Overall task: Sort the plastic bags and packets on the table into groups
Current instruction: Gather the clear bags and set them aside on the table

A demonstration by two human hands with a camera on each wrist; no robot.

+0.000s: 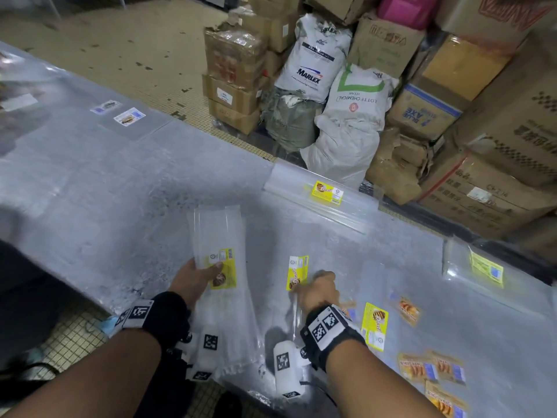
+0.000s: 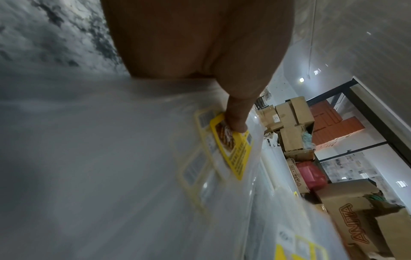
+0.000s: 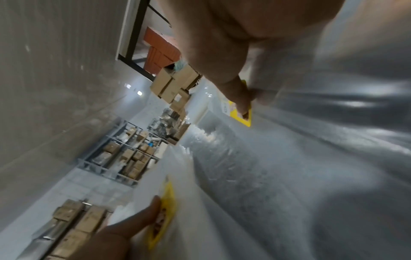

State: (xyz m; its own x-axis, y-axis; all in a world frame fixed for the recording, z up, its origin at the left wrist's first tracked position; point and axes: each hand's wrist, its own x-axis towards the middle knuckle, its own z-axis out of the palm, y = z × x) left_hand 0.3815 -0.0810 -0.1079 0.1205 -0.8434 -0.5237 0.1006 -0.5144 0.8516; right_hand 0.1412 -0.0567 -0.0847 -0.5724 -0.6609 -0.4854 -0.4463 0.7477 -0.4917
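Sorting is appearing part done. The left hand [image 1: 193,280] is gripping a stack of yellow-label bags [image 1: 221,267]; the right hand [image 1: 321,289] is pinching another yellow-label bag [image 1: 297,271] off the table [image 1: 120,182]. Orange-label packets [image 1: 422,369] are lying unsorted at right.

Your stack of long clear bags [image 1: 221,285] with yellow labels lies lengthwise at 6 o'clock. A single yellow-labelled bag [image 1: 297,273] sits just beside it at 3 o'clock; orange-labelled packets [image 1: 422,369] lie scattered at 4 o'clock.
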